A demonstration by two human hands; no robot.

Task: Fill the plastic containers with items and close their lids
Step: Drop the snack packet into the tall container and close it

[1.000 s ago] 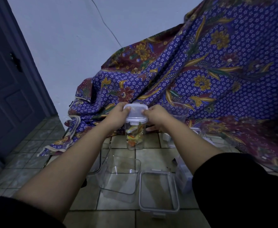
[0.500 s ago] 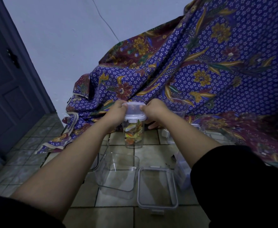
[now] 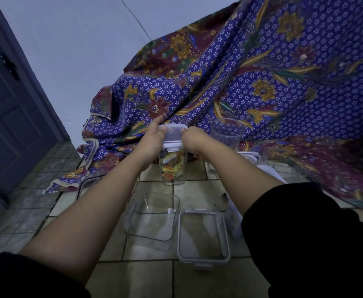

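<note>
Tiled floor (image 3: 133, 274) runs up to a draped batik cloth (image 3: 262, 82), and near that far edge stands the tall container (image 3: 173, 166), packed with colourful pieces. Its lid (image 3: 173, 135) sits on top. The left hand (image 3: 152, 140) pinches the lid's left edge under the thumb, forefinger sticking out; the right hand (image 3: 194, 143) curls over the right edge. To seal it well, each side clasp probably needs pressing down squarely while the container is kept upright. An empty container (image 3: 152, 220) lies nearer the person.
</note>
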